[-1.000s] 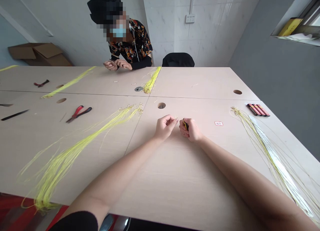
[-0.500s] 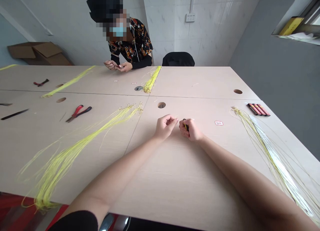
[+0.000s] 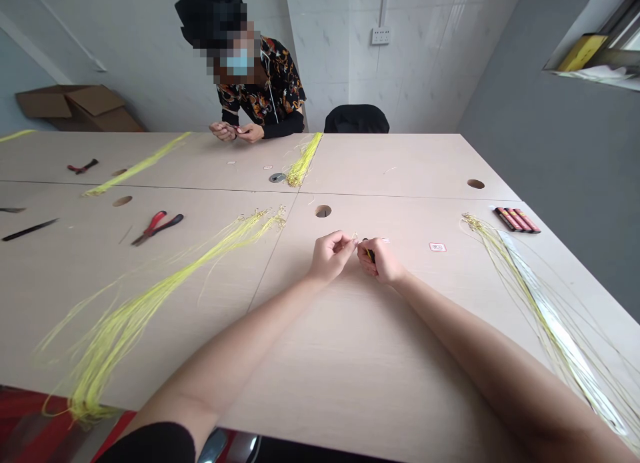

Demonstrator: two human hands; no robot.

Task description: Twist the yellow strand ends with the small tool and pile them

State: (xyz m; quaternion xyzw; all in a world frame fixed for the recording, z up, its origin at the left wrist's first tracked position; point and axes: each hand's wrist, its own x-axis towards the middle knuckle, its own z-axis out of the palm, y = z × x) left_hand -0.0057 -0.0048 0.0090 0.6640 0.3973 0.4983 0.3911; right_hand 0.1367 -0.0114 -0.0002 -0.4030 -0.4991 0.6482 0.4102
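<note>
My left hand (image 3: 330,255) rests on the light wooden table (image 3: 350,356), fingers pinched on a tiny pale piece at the fingertips, too small to name. My right hand (image 3: 383,259) sits just right of it, closed round a small black and yellow tool (image 3: 369,251). The two hands nearly touch at the fingertips. A long bundle of yellow strands (image 3: 165,283) lies to the left of my left arm. Another bundle of yellow strands (image 3: 530,296) lies to the right, beside a shiny strip.
Red-handled pliers (image 3: 157,226) lie at the left, a round hole (image 3: 323,211) just beyond my hands. Dark red sticks (image 3: 517,219) and a small white label (image 3: 437,247) lie at the right. A person across the table works with both hands (image 3: 235,131). Black chair behind.
My two hands have drawn slightly closer together, the fingertips now almost meeting. The person opposite has shifted their hands a little.
</note>
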